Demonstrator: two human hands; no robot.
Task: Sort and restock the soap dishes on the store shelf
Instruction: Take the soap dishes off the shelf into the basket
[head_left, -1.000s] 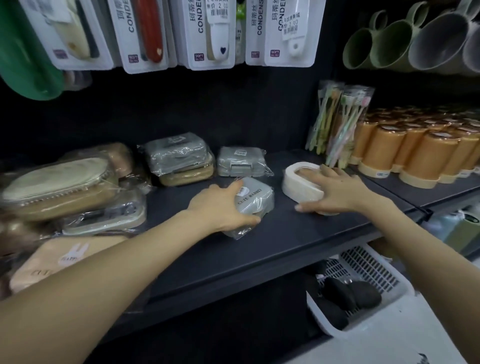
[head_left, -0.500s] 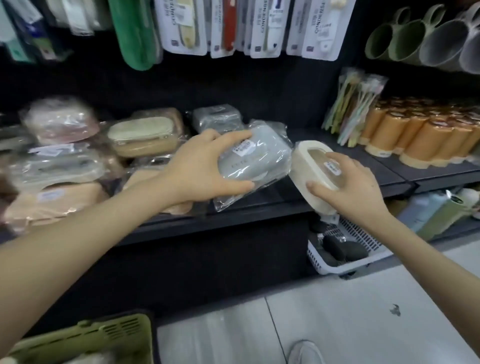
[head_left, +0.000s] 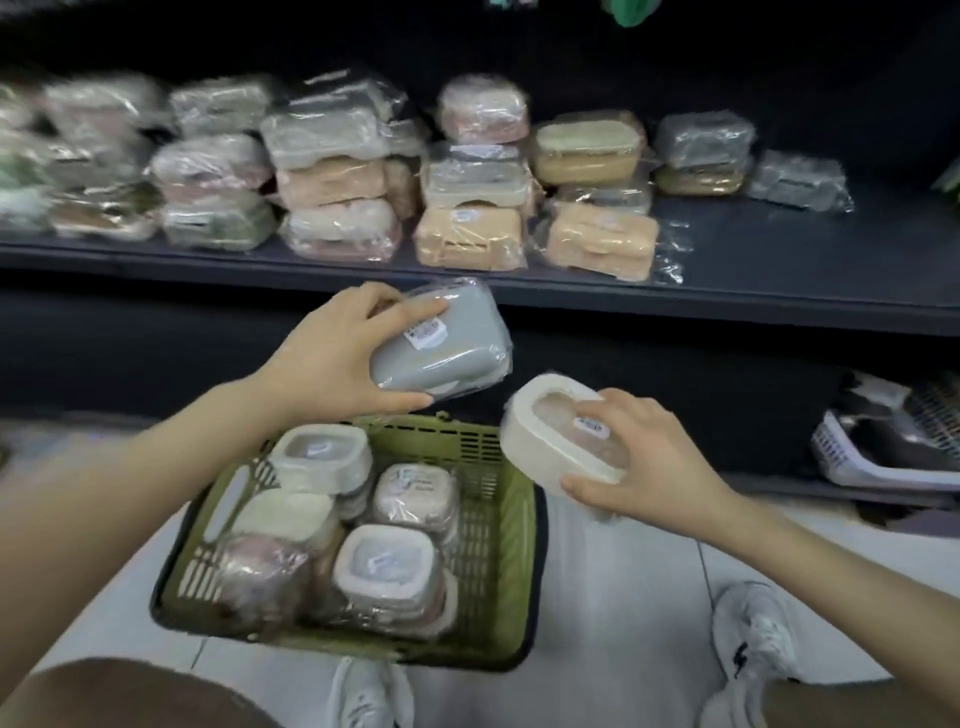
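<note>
A pair of white sneakers (head_left: 753, 634) stands nearest on the pale floor. Just beyond them sits a green slotted basket (head_left: 511, 561) filled with film-wrapped soap dishes (head_left: 384, 566) — cream-rimmed, with clear tops and small stickers.

Above the basket's far edge the left hand (head_left: 332, 358) grips a grey soap dish (head_left: 447, 348), thumb along its near side and fingers curled over the far end. It is a rounded oblong box sealed in glossy clear film, held tilted, with a white barcode label close to the fingers.

To its right, the right hand (head_left: 644, 457) holds a white soap dish (head_left: 540, 441) over the basket's far right corner, fingers wrapped across the top and thumb under the near side. This dish is a thick-walled, off-white oval with a translucent centre and a small label under the fingertips. The two dishes are near each other but apart.

Farther off, the dark shelf (head_left: 779, 260) carries stacks of wrapped dishes (head_left: 467, 187) in beige, cream, grey and pinkish tones, blurred toward the left. Low at the right, a white basket (head_left: 872, 457) sits under the shelf.
</note>
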